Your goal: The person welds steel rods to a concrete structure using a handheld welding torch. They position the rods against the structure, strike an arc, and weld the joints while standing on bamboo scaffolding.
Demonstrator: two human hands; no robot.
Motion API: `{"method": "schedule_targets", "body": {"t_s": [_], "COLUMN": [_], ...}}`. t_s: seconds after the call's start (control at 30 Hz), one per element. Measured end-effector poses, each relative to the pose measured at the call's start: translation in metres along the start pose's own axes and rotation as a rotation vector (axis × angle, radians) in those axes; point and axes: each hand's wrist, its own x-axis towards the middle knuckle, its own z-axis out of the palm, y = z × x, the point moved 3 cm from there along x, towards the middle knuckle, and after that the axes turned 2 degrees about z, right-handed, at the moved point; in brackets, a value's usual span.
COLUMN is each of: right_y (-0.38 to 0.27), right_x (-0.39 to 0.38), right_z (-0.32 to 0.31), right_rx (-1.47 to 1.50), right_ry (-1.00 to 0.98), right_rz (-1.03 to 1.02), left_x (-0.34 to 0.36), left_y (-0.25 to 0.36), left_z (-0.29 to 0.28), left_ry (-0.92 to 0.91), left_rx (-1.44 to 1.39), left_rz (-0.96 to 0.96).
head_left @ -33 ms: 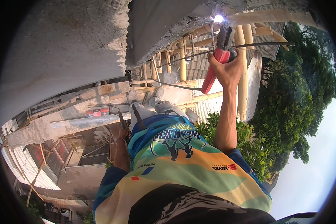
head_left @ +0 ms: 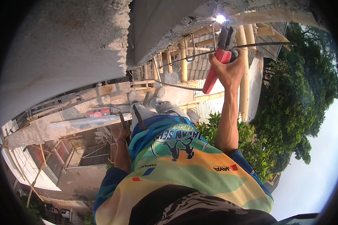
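Observation:
My right hand [head_left: 232,73] is raised at the upper right, closed round the red handle of a welding electrode holder [head_left: 218,69]. Its dark jaws point up toward a bright welding arc [head_left: 220,18] at the broken edge of the concrete. Beside the jaws a bent steel bar [head_left: 214,33] comes down from the concrete. A black cable [head_left: 191,88] trails left from the holder. Low by my left hip, my left hand [head_left: 124,134] is closed round a dark, slim tool [head_left: 122,119]; its kind is unclear, and my fingers are partly hidden.
Concrete [head_left: 64,45] fills the upper left. My feet stand on planks and bamboo scaffolding [head_left: 184,62]. On a board to the left lies a red box [head_left: 97,112]. A long rebar [head_left: 266,44] crosses near the holder. Trees [head_left: 293,90] stand at right; a lower level drops away below left.

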Motion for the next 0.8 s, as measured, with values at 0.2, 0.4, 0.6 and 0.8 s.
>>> {"method": "schedule_targets", "body": {"t_s": [0.2, 0.4, 0.6, 0.8], "right_y": [0.000, 0.000, 0.001, 0.003], "right_x": [0.001, 0.005, 0.006, 0.007], "right_z": [0.001, 0.002, 0.003, 0.004], "right_rx": [-0.016, 0.010, 0.002, 0.022], "right_ry": [-0.002, 0.002, 0.015, 0.021], "right_rz": [0.003, -0.011, -0.043, -0.050], "left_x": [-0.001, 0.016, 0.016, 0.015], "left_y": [0.000, -0.005, -0.007, -0.005], "left_z": [-0.003, -0.005, 0.000, -0.003], "left_ry": [-0.019, -0.028, -0.042, -0.001], "left_rx": [-0.265, -0.346, -0.315, -0.263], "left_rz": [-0.106, -0.150, -0.098, -0.085]}}
